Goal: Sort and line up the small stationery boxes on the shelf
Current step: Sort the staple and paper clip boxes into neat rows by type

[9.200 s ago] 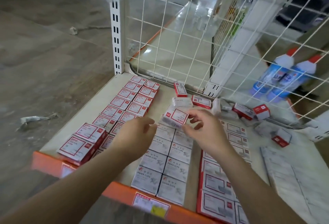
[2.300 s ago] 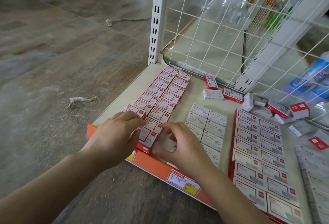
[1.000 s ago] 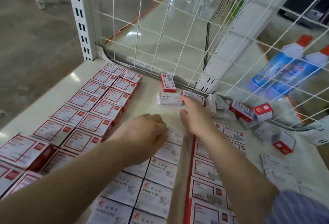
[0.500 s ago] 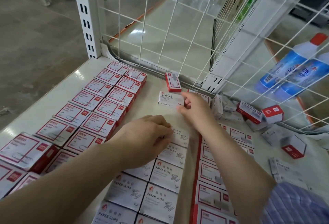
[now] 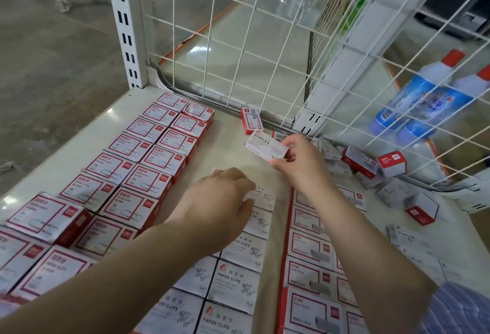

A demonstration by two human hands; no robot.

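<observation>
Right hand (image 5: 298, 166) pinching a white staples box (image 5: 266, 145) by its near end, lifted above the shelf (image 5: 116, 110), while the left hand (image 5: 220, 209) rests, fingers loosely bent, on the paper-clip rows (image 5: 238, 275); best squared face-up before joining matching boxes.

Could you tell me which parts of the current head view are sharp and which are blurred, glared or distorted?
Head view: the white staples box pinched in the right hand reads sharply; the loose boxes at right are smeared; the blue bottles behind the wire mesh are soft; glare lies on the floor behind it; wide-angle distortion leans the white upright.
</observation>
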